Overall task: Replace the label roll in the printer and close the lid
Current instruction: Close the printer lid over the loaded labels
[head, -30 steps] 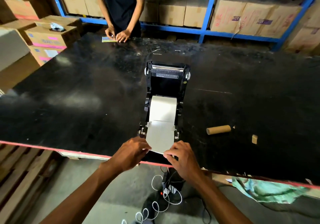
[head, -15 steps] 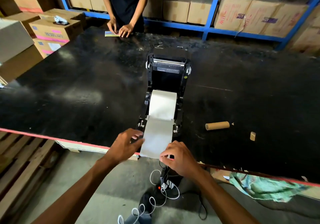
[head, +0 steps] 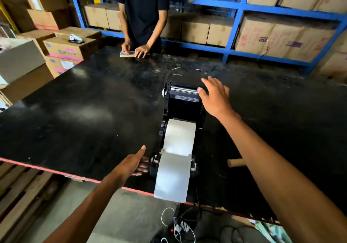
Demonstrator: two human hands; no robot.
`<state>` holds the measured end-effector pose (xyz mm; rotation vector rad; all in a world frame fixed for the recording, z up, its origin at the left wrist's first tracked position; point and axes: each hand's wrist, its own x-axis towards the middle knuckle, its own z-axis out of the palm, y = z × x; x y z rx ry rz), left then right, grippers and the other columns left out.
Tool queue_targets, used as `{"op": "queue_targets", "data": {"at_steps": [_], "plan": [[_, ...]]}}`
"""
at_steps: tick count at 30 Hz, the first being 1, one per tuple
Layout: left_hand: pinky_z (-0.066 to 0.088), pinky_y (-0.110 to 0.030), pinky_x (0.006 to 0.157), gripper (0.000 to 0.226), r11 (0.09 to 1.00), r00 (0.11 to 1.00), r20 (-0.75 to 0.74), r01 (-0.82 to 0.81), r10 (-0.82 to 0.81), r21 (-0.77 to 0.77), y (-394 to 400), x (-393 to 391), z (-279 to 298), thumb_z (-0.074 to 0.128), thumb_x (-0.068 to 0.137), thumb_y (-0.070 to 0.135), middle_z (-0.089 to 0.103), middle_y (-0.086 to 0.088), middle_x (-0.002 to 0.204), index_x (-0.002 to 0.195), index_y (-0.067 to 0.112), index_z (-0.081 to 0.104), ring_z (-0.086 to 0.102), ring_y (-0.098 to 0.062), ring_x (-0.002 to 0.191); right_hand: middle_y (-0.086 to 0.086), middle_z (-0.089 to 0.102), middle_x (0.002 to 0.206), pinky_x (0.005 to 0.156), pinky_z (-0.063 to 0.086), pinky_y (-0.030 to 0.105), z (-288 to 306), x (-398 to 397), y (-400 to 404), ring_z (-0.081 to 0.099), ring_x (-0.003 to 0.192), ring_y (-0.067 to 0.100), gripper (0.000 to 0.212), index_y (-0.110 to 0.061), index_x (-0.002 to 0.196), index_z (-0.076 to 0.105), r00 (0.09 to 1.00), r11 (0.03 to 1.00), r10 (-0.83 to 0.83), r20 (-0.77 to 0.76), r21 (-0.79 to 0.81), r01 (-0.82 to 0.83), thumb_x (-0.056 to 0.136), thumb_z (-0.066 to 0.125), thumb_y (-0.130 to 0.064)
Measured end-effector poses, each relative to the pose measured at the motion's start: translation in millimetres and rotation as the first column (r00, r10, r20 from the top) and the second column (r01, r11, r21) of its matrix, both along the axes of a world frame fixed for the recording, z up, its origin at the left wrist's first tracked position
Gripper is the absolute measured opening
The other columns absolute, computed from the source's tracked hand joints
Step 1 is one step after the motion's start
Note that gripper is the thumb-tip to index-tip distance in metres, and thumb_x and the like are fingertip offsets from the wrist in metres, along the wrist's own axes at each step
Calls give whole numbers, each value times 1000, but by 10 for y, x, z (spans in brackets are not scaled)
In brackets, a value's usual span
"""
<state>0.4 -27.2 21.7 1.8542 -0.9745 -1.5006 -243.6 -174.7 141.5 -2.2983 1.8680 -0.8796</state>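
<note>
Printer [head: 183, 111] sits near the desk's [head: 75, 120] front edge, lid [head: 185, 97] open and upright. Label roll [head: 180, 135] seated inside; paper strip [head: 172, 177] hangs past the edge. Left hand [head: 134, 164] spread flat, touching the printer's front-left corner. Right hand [head: 216, 95] spread wide at the lid's right top, gripping nothing. Cardboard core [head: 235, 162] lies right of the printer.

Black counter [head: 75, 120]; cardboard tube [head: 235, 163] near right front edge; second person [head: 142, 17] at far edge over coloured papers [head: 127, 54]; boxes on blue shelving [head: 232, 2].

Black table [head: 75, 122] with printer [head: 183, 109], tube [head: 235, 162]
</note>
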Motion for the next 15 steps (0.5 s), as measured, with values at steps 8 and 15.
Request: {"op": "queue_targets", "data": {"at_steps": [8, 15], "plan": [[52, -44, 93, 66, 1000, 999, -48, -21, 22, 3, -56, 27, -20, 35, 93, 57, 71, -27, 104, 100, 1, 69, 68, -36, 97, 9, 69, 88, 79, 36, 37, -308, -33, 253, 60, 84, 30, 24, -9, 84, 69, 980, 930, 20, 197, -363, 54, 87, 55, -28], [53, -45, 90, 63, 995, 988, -121, -92, 95, 34, -156, 65, -77, 35, 89, 64, 70, -28, 96, 126, 15, 49, 68, -41, 98, -3, 50, 108, 89, 46, 39, -630, -121, 854, 54, 100, 20, 41, -18, 108, 59, 866, 977, 103, 489, -211, 3, 72, 74, -29]]}}
